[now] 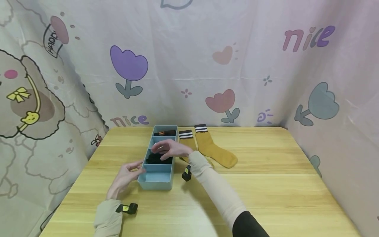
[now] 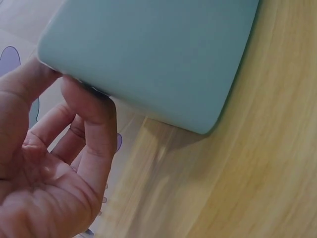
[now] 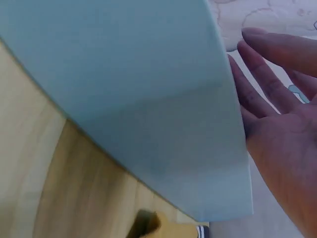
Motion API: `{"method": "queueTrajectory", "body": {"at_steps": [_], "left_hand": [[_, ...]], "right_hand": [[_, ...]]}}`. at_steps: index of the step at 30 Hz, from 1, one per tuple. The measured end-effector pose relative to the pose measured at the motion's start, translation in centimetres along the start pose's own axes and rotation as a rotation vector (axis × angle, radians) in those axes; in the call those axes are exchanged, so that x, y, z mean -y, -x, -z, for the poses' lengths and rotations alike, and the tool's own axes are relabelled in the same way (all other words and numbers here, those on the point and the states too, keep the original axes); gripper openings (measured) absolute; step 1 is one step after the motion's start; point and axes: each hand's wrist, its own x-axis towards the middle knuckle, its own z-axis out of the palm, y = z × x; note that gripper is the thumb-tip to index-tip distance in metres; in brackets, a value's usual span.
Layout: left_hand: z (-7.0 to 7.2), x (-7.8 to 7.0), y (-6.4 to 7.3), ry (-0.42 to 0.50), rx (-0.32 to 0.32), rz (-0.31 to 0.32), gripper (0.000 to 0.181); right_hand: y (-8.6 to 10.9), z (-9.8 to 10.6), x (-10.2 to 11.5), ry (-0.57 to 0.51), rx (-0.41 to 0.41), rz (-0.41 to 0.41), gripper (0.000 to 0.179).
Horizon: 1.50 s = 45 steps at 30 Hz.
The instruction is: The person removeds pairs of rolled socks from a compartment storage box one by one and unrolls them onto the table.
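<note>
A light blue organizer box (image 1: pixel 157 185) with several compartments in a row stands on the table. My left hand (image 1: pixel 127 177) pinches the box's left rim between thumb and fingers; the left wrist view shows them at the rim. Over the middle compartments, my right hand (image 1: pixel 171 148) hovers with loosely bent fingers and nothing in them. Below it, a black bundle (image 1: pixel 154 159) that looks like folded cloth lies in one compartment, partly hidden by the hand. Another dark rolled bundle (image 1: pixel 164 133) with an orange-brown mark fills the far compartment. The nearest compartment holds nothing.
Two mustard yellow socks with striped dark cuffs lie right of the box: one sock (image 1: pixel 217 149) in full view, the other sock (image 1: pixel 187 142) partly behind my right hand and forearm. A printed curtain (image 1: pixel 183 65) hangs behind the wooden table (image 1: pixel 281 197).
</note>
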Motion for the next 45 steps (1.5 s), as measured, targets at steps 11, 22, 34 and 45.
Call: {"method": "queueTrajectory", "body": {"at_steps": [11, 22, 34, 45], "left_hand": [[-0.3, -0.1, 0.1, 0.017, 0.014, -0.003, 0.056], [-0.2, 0.1, 0.5, 0.009, -0.03, 0.041, 0.056], [-0.7, -0.4, 0.3, 0.038, -0.03, 0.052, 0.057], [-0.4, -0.3, 0.2, 0.051, -0.062, 0.06, 0.057]], "right_hand": [[-1.8, 0.1, 0.3, 0.102, 0.138, -0.118, 0.063], [-3.0, -0.9, 0.5, 0.227, 0.256, -0.212, 0.071], [-3.5, -0.8, 0.3, 0.266, 0.273, -0.27, 0.067], [-3.7, -1.4, 0.5, 0.471, 0.189, -0.218, 0.052]]}}
